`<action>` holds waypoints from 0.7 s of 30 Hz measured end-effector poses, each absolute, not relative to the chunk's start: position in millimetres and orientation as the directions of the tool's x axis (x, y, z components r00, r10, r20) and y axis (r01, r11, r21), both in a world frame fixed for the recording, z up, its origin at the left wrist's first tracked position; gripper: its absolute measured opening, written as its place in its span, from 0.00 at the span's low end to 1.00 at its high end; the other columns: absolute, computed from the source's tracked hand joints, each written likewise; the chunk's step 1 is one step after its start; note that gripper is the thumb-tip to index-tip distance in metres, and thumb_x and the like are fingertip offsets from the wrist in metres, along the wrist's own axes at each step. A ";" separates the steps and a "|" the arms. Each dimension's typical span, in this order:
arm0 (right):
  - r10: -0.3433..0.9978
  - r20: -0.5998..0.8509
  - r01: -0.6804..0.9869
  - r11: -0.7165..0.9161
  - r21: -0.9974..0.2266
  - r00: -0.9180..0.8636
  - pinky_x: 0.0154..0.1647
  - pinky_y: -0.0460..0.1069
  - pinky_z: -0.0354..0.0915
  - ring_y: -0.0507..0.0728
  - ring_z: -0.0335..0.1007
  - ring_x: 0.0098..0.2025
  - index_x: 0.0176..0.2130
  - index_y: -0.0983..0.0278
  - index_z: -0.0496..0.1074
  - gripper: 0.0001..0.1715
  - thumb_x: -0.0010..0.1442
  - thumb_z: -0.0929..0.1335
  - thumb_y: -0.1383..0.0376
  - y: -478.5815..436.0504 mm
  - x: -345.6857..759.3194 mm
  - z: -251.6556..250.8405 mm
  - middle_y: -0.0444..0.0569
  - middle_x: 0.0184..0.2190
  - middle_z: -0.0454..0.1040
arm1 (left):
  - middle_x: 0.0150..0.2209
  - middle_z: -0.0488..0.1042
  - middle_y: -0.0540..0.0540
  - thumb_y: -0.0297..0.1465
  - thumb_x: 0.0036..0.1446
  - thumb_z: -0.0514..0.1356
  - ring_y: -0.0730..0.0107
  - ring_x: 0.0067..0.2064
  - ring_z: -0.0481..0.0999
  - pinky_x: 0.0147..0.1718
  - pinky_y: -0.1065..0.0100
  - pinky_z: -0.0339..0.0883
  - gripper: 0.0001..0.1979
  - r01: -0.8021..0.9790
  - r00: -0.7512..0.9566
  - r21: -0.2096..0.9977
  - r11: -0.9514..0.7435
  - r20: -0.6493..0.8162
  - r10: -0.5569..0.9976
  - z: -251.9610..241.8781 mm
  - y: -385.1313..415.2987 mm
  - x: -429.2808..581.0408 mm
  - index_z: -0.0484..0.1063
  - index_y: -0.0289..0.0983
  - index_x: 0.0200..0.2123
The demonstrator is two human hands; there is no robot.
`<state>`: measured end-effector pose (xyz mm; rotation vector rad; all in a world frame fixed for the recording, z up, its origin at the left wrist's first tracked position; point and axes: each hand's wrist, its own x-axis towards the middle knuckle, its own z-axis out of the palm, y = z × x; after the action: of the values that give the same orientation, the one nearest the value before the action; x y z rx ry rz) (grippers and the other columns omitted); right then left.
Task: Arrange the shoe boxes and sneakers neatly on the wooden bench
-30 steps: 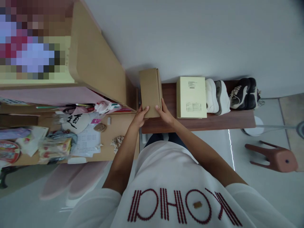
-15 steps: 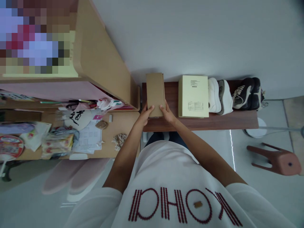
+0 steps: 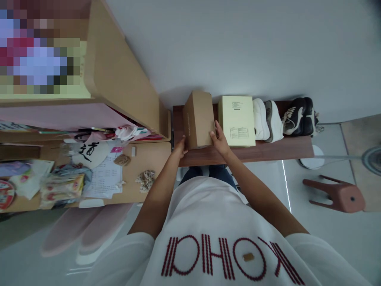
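A kraft-cardboard box (image 3: 198, 119) is being gripped between both hands, tilted above a dark wooden desk (image 3: 268, 155); whether it is bearing on the desk cannot be told. The left hand (image 3: 180, 147) is being curled around the box's lower left corner, and the right hand (image 3: 219, 138) is being pressed against its lower right side, with the fingers spread. Just right of the box, a pale yellow box (image 3: 236, 121) is being left lying flat on the desk, with white sneakers (image 3: 267, 121) beside it and black-and-white sneakers (image 3: 298, 117) farther right. Left of the box, loose papers (image 3: 103, 176) and packets (image 3: 62, 190) are being kept on a pale wooden shelf (image 3: 151, 157).
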<state>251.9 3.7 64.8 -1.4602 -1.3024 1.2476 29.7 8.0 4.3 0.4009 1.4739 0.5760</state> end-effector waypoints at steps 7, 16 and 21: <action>0.978 -0.203 0.234 -0.206 -0.950 0.035 0.80 0.62 0.39 0.62 0.43 0.79 0.75 0.58 0.56 0.53 0.64 0.60 0.32 2.5 268.0 70.8 0.47 0.76 0.56 | 0.74 0.62 0.48 0.47 0.61 0.67 0.56 0.70 0.67 0.60 0.44 0.68 0.33 -0.414 0.015 0.643 0.645 -0.703 0.711 6.7 -9.9 27.1 0.63 0.62 0.67; 0.903 -0.429 0.212 -0.417 -0.884 -0.012 0.78 0.66 0.49 0.67 0.53 0.76 0.75 0.52 0.56 0.57 0.58 0.68 0.32 12.0 259.5 54.3 0.44 0.73 0.62 | 0.70 0.69 0.48 0.45 0.58 0.70 0.56 0.64 0.74 0.54 0.48 0.75 0.36 -0.382 -0.138 0.752 0.537 -0.621 0.772 34.5 -13.3 10.9 0.64 0.62 0.68; 0.792 -0.610 0.153 -0.602 -0.784 -0.015 0.66 0.73 0.66 0.72 0.65 0.69 0.78 0.48 0.45 0.63 0.56 0.74 0.40 25.2 251.5 43.7 0.48 0.74 0.61 | 0.71 0.67 0.49 0.41 0.58 0.70 0.57 0.66 0.72 0.56 0.49 0.73 0.38 -0.379 -0.181 0.781 0.496 -0.589 0.788 33.3 -5.3 14.1 0.62 0.61 0.69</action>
<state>251.5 25.2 43.7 -1.7653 -0.9820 1.6605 14.1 -5.3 33.3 0.3881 1.3946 1.0879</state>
